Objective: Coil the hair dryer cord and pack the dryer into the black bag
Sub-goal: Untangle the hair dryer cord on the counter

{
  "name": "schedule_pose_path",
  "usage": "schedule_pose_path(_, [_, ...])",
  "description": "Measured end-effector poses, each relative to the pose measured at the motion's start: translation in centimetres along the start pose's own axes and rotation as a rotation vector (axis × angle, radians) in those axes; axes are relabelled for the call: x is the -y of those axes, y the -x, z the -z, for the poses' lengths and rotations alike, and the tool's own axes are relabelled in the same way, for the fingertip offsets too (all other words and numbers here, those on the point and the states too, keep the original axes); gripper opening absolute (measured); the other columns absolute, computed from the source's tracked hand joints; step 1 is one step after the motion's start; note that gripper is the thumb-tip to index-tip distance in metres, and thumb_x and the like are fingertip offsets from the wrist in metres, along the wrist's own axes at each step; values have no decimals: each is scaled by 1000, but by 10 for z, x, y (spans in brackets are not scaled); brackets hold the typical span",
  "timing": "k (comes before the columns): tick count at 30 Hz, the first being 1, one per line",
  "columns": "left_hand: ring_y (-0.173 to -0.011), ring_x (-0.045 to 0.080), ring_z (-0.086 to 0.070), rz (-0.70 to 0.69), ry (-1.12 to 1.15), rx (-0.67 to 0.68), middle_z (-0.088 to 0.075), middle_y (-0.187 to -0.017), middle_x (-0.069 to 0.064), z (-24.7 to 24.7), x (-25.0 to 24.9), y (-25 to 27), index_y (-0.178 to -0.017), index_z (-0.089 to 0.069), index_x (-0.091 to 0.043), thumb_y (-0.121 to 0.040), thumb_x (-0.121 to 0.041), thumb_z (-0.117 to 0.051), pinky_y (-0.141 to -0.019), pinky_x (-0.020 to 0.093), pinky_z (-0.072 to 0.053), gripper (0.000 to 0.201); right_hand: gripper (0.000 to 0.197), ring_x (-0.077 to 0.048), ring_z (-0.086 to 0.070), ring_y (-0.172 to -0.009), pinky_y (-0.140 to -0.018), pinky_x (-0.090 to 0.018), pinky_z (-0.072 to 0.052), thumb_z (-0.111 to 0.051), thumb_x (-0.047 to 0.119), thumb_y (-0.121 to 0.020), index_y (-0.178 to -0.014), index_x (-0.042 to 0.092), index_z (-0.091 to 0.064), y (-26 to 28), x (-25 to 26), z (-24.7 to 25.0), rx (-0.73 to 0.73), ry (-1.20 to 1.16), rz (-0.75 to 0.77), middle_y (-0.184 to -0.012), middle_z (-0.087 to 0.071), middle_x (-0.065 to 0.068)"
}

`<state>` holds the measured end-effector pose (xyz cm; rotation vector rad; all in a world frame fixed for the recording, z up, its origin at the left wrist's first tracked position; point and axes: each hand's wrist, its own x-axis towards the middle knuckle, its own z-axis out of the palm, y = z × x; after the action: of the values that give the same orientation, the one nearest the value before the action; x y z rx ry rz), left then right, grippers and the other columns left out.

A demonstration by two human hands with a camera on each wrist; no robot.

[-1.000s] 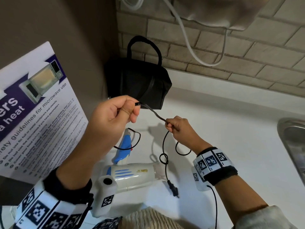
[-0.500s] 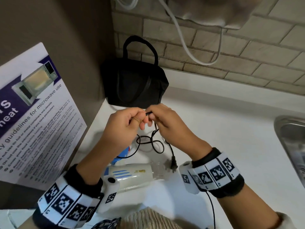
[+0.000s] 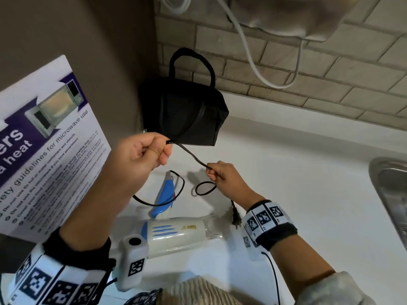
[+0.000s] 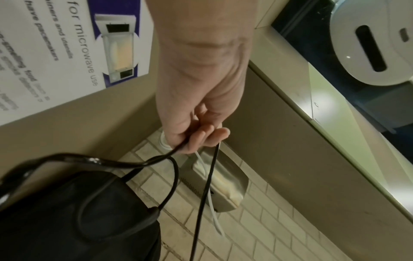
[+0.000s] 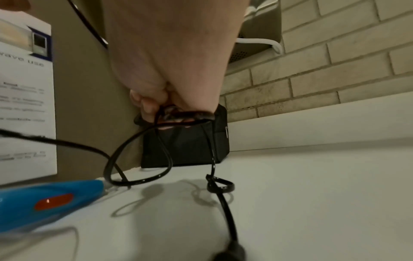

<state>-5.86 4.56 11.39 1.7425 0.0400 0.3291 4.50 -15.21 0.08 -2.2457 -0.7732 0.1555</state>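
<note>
Head view: left hand (image 3: 141, 154) and right hand (image 3: 222, 172) each pinched thin black rubber cord (image 3: 191, 156), taut between grips, slack and plug below right.

We hold both hands raised in front of us, well apart, wrists banded with black-and-white markers; our left hand (image 3: 143, 151) sits higher and farther left, fingers curled into the palm, thumb pressed against the forefinger in a pinch; our right hand (image 3: 222, 175) sits lower and to the right, its fingers (image 5: 147, 106) curled tight in a pinch, forearm angled back toward our body
</note>
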Motion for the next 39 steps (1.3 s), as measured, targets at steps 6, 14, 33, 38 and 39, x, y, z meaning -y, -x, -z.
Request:
schedule_pose_path(6, [-53, 0, -47, 7, 20, -54, -55, -55, -11, 11, 6, -11, -65, -61, -21, -100, -10, -41, -56, 7, -41, 41, 35, -1, -35, -58, -60, -11, -28, -37, -17, -64, -63, 18, -40, 3, -5, -11, 29, 97, 14, -54, -34, 17])
schedule_pose_path(14, [-81, 22, -64, 148, -413, 29, -72, -73, -18, 31, 44, -18, -75, -67, -23, -97, -16, -47, -79, 28, -44, 31, 32, -17, -50, -62, -60, -21, -35, -40, -4, -84, -68, 22, -53, 11, 0, 27, 26, 144, -208, -63, -53, 12])
schedule_pose_path(33, [-102, 7, -45, 24, -1005, 466, -54, -75, -15, -62, 32, -21, -93, -57, -29, -95, -15, -39, -97, 24, -21, 23, 28, -20, -56, -76, -96, -33, -34, -36, 17, -81, -79, 17, -64, 16, 78, 45, 248, 531, -36, -72, -67, 1])
schedule_pose_path(38, [-104, 18, -55, 71, -751, 336, -70, -86, -7, -45, 33, -21, -89, -64, -26, -93, -17, -31, -89, 24, -31, 34, 26, -9, -63, -93, -87, -21, -47, -42, 21, -100, -97, 14, -67, 21, 69, 61, 124, -47, -122, -95, -72, 1])
schedule_pose_path(39, [-100, 18, -59, 38, -723, 315, -70, -84, -7, -42, 34, -21, -90, -67, -22, -93, -12, -35, -95, 30, -37, 34, 29, -7, -63, -98, -89, -18, -46, -40, 25, -100, -102, 14, -67, 22, 67, 65, 65, -145, -141, -100, -71, 2])
